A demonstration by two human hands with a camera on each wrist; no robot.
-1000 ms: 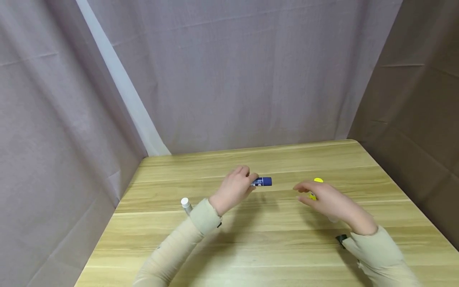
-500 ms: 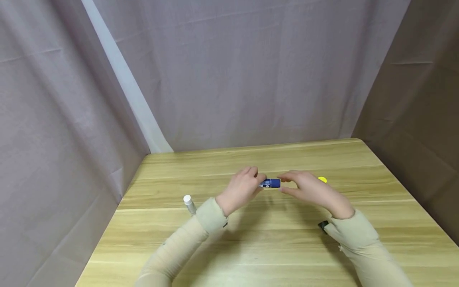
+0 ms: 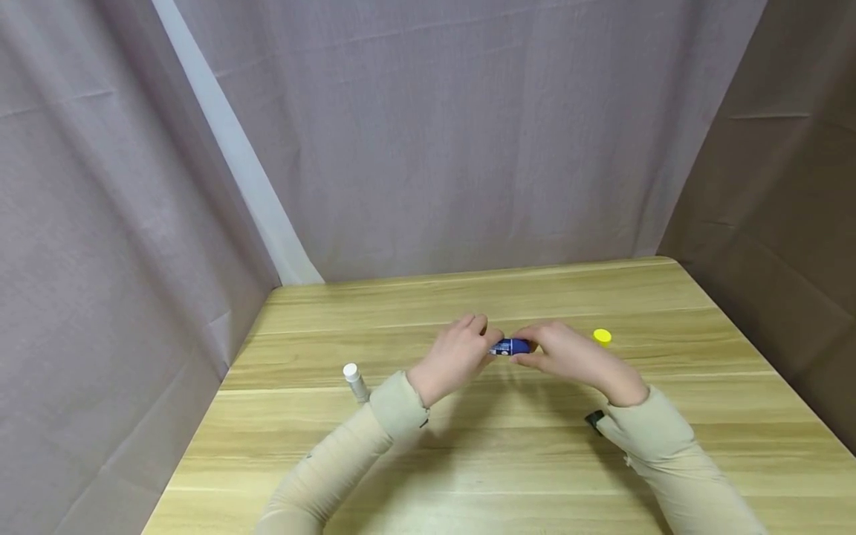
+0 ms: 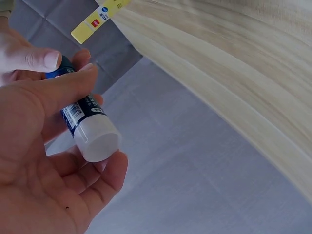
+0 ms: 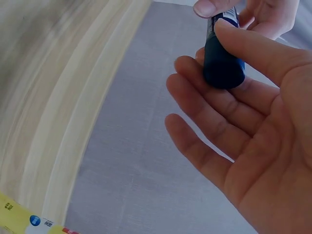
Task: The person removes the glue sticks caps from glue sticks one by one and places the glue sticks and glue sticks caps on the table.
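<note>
Between my hands a blue glue stick lies sideways above the table. My left hand grips its labelled barrel. In the left wrist view the white base of the glue stick sticks out past the thumb and first fingers. My right hand pinches the blue cap at the other end with thumb and fingertips. The last fingers of that hand stretch out free below the cap in the right wrist view. Much of the barrel is hidden behind fingers.
A yellow glue stick stands upright beyond my right hand, mostly hidden by it. Left of my left wrist stands a tube with a white cap, partly behind the sleeve. Grey curtains hang behind and beside the wooden table.
My right hand has moved left from beside the yellow glue stick and taken hold of the blue cap. My left hand has shifted slightly right with the glue stick.
</note>
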